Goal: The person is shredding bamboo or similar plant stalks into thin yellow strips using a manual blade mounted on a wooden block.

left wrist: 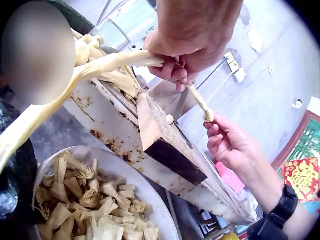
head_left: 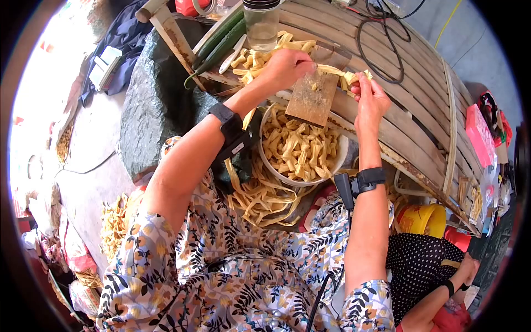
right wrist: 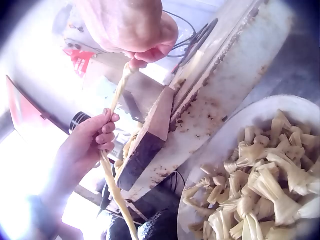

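A long, soft, pale yellow strip (left wrist: 107, 65) runs between the two hands. My left hand (head_left: 290, 69) grips it along its length, and its tail hangs down past that hand in both wrist views. At the strip's other end is a knot (head_left: 349, 78), which my right hand (head_left: 370, 102) pinches between thumb and fingertips. The stretch between the hands is held taut above a wooden board (head_left: 311, 105) with crumbs on it. Below the board stands a white bowl (right wrist: 186, 212) full of similar knotted pieces (head_left: 296, 149).
More yellow pieces (head_left: 251, 60) lie on the slatted bench (head_left: 404, 110), beside a clear jar (head_left: 261, 27) and green cucumbers (head_left: 221, 41). Loose strips (head_left: 265, 199) hang below the bowl. A black cable (head_left: 381, 41) curls across the bench. Another person's arm (head_left: 437, 299) shows at lower right.
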The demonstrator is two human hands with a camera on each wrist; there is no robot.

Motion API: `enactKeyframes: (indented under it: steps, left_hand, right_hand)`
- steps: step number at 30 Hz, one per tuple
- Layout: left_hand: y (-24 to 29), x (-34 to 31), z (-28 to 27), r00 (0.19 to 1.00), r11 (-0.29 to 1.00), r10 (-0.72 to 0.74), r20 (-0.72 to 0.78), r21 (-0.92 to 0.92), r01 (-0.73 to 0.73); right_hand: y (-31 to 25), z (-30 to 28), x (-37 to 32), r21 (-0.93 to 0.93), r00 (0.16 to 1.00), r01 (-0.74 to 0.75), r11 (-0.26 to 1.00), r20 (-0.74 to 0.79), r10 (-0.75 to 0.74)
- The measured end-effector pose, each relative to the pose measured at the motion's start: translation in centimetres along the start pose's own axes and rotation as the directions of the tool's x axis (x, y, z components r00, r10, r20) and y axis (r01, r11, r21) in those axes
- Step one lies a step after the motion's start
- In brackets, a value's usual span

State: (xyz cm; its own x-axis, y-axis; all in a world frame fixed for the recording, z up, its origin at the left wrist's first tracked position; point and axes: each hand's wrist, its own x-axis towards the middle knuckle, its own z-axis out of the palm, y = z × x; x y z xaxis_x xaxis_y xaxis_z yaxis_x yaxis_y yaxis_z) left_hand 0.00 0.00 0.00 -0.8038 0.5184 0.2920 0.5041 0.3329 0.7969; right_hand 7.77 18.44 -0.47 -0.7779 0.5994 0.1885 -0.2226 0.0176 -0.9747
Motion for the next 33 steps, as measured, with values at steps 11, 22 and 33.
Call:
enactKeyframes:
  steps: [11,22,33]
  left_hand:
    - [-2.6,0.1,1.7,0.994,0.983,0.0,-0.111,0.184,0.02]
    - [2.6,-5.9,-1.4,0.921,0.892,-0.107,0.376,-0.373,0.256]
    - [3.8,-7.6,0.8,0.876,0.836,-0.063,0.478,-0.454,0.308]
  right_hand:
    - [4.3,-0.4,0.2,-0.159,0.997,-0.079,0.984,-0.037,0.074]
    - [-3.1,-4.5,-5.3,-0.441,0.899,-0.143,0.886,0.317,0.303]
    - [-3.9,-3.8,-6.6,-0.275,0.847,0.048,0.96,0.521,0.107]
